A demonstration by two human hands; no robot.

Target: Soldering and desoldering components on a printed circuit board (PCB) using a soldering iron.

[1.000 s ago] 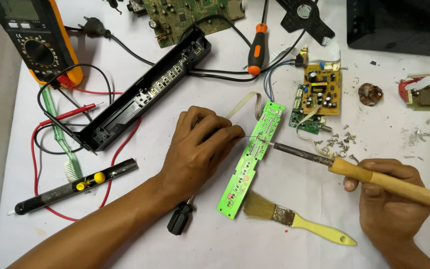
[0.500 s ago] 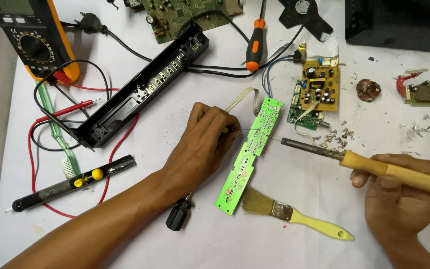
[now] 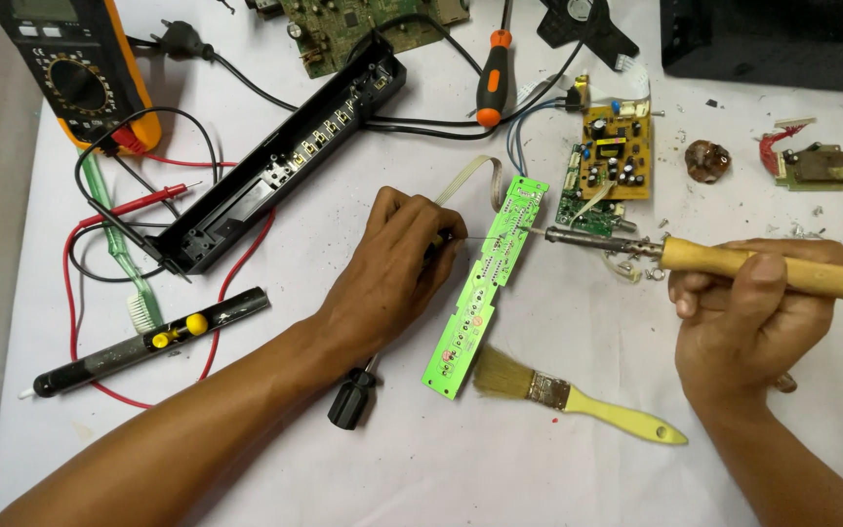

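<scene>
On the white worktop (image 3: 275, 390), the right hand (image 3: 748, 312) is closed around the wooden handle of a soldering iron (image 3: 695, 257), whose metal tip reaches the upper part of a long narrow green circuit board (image 3: 485, 288) lying slantwise at the centre. The left hand (image 3: 392, 273) rests curled just left of that board, fingertips pinching a thin wire beside its edge. A yellow-handled flat brush (image 3: 578, 402) lies just below the board, a black-handled screwdriver (image 3: 353, 395) under the left wrist.

White table (image 3: 578, 459), boards, tools
</scene>
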